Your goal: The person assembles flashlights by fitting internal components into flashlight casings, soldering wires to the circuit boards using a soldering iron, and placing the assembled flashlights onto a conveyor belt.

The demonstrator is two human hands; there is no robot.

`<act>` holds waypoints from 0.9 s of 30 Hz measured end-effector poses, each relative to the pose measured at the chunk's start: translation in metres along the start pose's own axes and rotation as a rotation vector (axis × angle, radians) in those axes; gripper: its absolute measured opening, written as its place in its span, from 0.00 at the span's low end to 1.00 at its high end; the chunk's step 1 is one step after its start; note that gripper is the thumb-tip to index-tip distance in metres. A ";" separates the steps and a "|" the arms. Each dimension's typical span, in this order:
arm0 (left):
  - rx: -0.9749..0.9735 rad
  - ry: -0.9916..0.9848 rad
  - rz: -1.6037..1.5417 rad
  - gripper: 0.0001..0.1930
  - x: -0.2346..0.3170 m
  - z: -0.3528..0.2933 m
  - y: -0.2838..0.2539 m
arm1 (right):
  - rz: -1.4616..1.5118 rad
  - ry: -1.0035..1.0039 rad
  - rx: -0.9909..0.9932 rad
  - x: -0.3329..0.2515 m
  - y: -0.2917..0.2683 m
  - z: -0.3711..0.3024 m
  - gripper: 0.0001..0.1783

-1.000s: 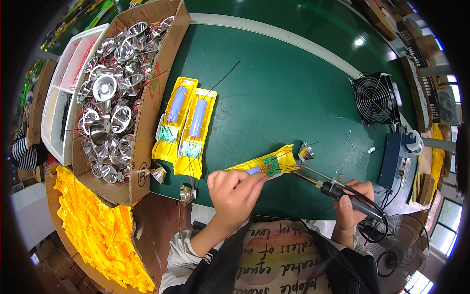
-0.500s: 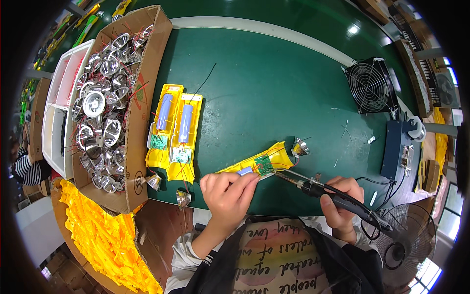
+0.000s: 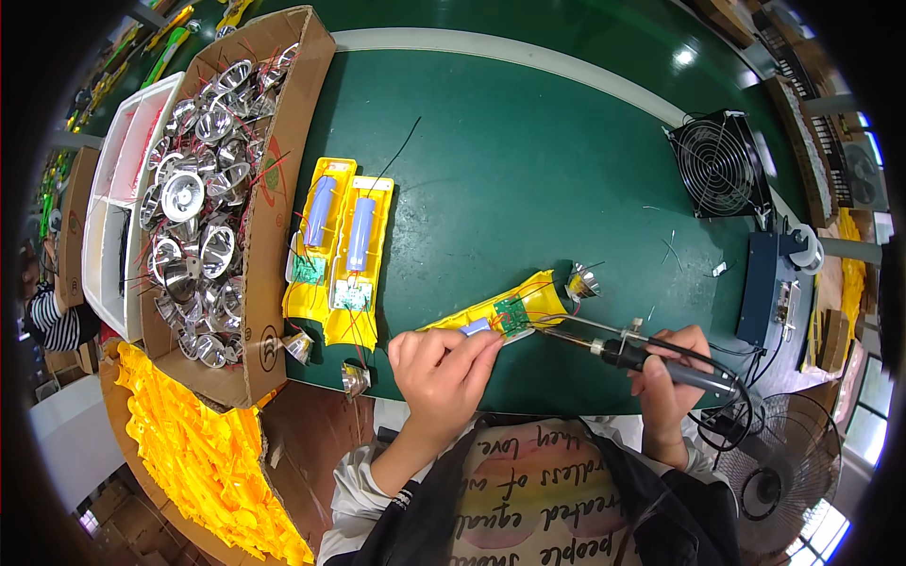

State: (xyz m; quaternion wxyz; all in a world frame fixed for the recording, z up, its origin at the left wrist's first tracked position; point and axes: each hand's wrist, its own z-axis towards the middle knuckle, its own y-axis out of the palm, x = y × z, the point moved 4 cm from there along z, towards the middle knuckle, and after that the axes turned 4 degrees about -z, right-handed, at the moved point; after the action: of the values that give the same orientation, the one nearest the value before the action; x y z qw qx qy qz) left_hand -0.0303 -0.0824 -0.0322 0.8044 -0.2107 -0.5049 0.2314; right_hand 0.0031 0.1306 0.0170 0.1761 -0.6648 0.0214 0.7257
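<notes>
My left hand [image 3: 442, 370] has its fingers closed on the near edge of a yellow plastic flashlight housing [image 3: 455, 318] lying slanted on the table. Inside the housing are a blue cylindrical battery [image 3: 475, 327], partly hidden by my fingers, and a green circuit board [image 3: 512, 315]. Red wires run from its right end to a silver reflector [image 3: 582, 281]. In my right hand [image 3: 672, 377] is a soldering iron [image 3: 628, 355] with a thin metal guide tube. Its tip points left at the board's right edge; whether it touches cannot be made out.
Two similar yellow housings [image 3: 362, 219] with batteries lie left of centre, two reflectors [image 3: 355, 379] near them. A cardboard box [image 3: 300, 113] of reflectors stands beyond. At right are a black fan [image 3: 719, 165] and a blue soldering unit [image 3: 758, 288]. Yellow parts [image 3: 189, 453] fill a carton lower left.
My right hand has shifted slightly right and up, and the soldering iron now lies flatter, its tip drawn a little right. My left hand stays nearly in place on the housing.
</notes>
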 end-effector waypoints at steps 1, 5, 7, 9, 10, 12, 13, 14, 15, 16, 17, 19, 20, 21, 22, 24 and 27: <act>0.000 -0.002 0.002 0.06 0.000 0.000 0.000 | 0.098 0.067 0.070 0.002 -0.001 0.000 0.08; -0.006 0.003 0.010 0.06 0.001 0.000 0.000 | 0.234 0.071 0.195 0.011 -0.010 0.004 0.10; -0.019 -0.006 0.027 0.06 0.000 0.000 0.001 | 0.241 0.058 0.223 0.016 -0.015 0.005 0.11; -0.019 -0.006 0.039 0.07 0.000 -0.001 0.002 | 0.259 0.057 0.257 0.021 -0.019 0.005 0.11; -0.013 -0.008 0.049 0.07 -0.001 -0.001 0.002 | 0.268 0.058 0.275 0.024 -0.021 0.004 0.11; -0.022 -0.005 0.059 0.08 -0.001 -0.001 0.003 | 0.280 0.051 0.274 0.030 -0.024 0.002 0.11; -0.022 -0.004 0.067 0.08 -0.001 -0.001 0.003 | 0.287 0.036 0.267 0.033 -0.025 0.001 0.11; -0.051 0.000 0.065 0.07 0.000 -0.001 0.003 | 0.291 0.045 0.274 0.037 -0.026 0.000 0.11; -0.060 0.001 0.072 0.07 0.000 -0.001 0.003 | 0.292 0.033 0.266 0.040 -0.028 -0.001 0.10; -0.058 0.005 0.073 0.07 0.000 -0.001 0.003 | 0.293 0.022 0.257 0.043 -0.030 -0.002 0.09; -0.055 0.009 0.074 0.07 0.000 -0.001 0.002 | 0.299 0.029 0.262 0.045 -0.031 -0.002 0.09; -0.075 0.019 0.087 0.07 -0.001 -0.002 0.004 | 0.395 0.021 0.321 0.050 -0.035 -0.001 0.12; -0.060 0.026 0.085 0.08 -0.002 -0.002 0.005 | 0.419 0.018 0.330 0.052 -0.036 -0.001 0.12; -0.045 0.032 0.089 0.08 -0.002 -0.002 0.003 | 0.428 0.026 0.333 0.054 -0.036 0.000 0.12; -0.052 0.033 0.098 0.08 -0.002 -0.002 0.003 | 0.455 0.026 0.350 0.055 -0.035 0.000 0.12; -0.070 0.019 0.106 0.08 -0.002 -0.003 0.002 | 0.480 0.043 0.361 0.056 -0.035 0.002 0.13; -0.100 0.034 0.123 0.07 -0.001 -0.003 0.002 | 0.450 0.074 0.308 0.060 -0.037 0.000 0.14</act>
State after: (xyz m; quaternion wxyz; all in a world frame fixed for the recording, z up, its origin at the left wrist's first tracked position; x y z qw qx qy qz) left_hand -0.0283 -0.0819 -0.0352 0.7855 -0.2853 -0.4883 0.2513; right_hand 0.0102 0.1786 -0.0336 0.1084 -0.6349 0.2851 0.7099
